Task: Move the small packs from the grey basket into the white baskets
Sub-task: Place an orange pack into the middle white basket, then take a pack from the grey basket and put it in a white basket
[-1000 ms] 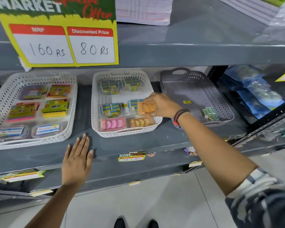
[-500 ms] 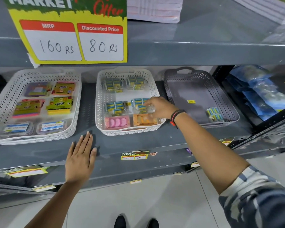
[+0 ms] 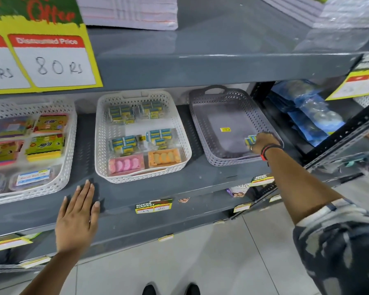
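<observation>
The grey basket [image 3: 202, 124] stands on the shelf at the right. In its near right corner lies a blue and yellow small pack [image 3: 250, 139], and my right hand [image 3: 264, 141] is on it with fingers closing around it. The middle white basket [image 3: 179, 133] holds several blue packs, a pink pack [image 3: 126, 166] and an orange pack [image 3: 164, 158] in its front row. The left white basket [image 3: 69, 150] holds several colourful packs. My left hand [image 3: 77, 216] lies flat and open on the shelf's front edge.
A yellow sticker [image 3: 225, 129] lies on the grey basket's floor. The upper shelf carries a yellow price sign [image 3: 49, 60] and stacked notebooks [image 3: 132, 11]. Blue packets [image 3: 311, 116] fill the neighbouring rack at the right. Price tags line the shelf edge.
My right hand let go of the orange pack in the middle white basket and moved right into the grey basket onto the blue pack. The view shifted right; my left hand stayed.
</observation>
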